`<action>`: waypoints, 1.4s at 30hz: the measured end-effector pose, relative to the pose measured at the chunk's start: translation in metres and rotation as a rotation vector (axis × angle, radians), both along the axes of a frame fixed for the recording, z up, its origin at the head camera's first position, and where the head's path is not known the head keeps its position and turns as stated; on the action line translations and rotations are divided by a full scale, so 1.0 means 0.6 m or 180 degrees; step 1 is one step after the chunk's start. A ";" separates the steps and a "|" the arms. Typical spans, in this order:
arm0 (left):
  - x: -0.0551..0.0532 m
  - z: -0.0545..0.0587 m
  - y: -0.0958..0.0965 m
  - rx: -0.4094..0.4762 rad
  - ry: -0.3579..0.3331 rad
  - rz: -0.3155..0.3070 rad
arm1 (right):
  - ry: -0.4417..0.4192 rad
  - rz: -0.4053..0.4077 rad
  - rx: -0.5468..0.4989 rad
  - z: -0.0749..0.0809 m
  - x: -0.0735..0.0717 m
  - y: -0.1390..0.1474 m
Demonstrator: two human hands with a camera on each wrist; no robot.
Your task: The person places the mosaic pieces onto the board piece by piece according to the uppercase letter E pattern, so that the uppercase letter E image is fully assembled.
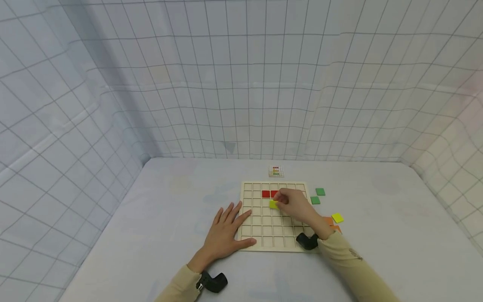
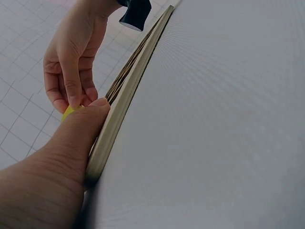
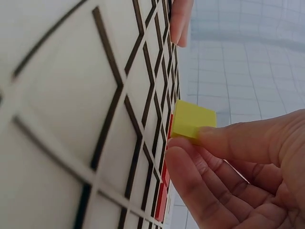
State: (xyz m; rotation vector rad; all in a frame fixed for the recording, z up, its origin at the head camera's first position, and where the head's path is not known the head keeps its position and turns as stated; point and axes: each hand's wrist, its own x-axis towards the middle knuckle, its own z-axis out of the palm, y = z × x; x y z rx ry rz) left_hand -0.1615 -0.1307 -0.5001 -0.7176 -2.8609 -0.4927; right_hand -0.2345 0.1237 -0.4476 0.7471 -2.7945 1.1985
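A cream grid board (image 1: pixel 260 230) with square cells lies on the table. Red square tiles (image 1: pixel 266 193) sit in a row near its far side. Between thumb and fingers, my right hand (image 1: pixel 296 204) pinches a yellow square tile (image 3: pixel 193 120) just over the board, nearer than the red row. My left hand (image 1: pixel 225 235) lies spread with straight fingers over the board's left edge; in the left wrist view its thumb (image 2: pixel 78 126) rests along the board's rim. Part of the red row is hidden behind the right hand.
Two green tiles (image 1: pixel 320 191) lie right of the board. Nearer, another yellow tile (image 1: pixel 337 217) lies beside orange tiles (image 1: pixel 335 228), partly covered by the right wrist. A small pattern card (image 1: pixel 276 171) lies beyond the board. Grid-lined white cloth (image 1: pixel 241 84) hangs around the table.
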 end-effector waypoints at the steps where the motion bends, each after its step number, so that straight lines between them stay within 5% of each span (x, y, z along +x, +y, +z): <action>1: 0.000 0.000 0.000 -0.0001 0.0000 0.0003 | 0.0012 0.0007 0.0009 0.000 -0.001 -0.004; 22: 0.004 0.001 -0.004 -0.0011 0.0009 0.0034 | 0.0188 -0.0246 0.0633 -0.003 -0.019 -0.052; 42: 0.000 0.000 0.001 -0.0031 -0.0006 0.0035 | 0.0176 -0.0210 0.0710 -0.003 -0.011 -0.041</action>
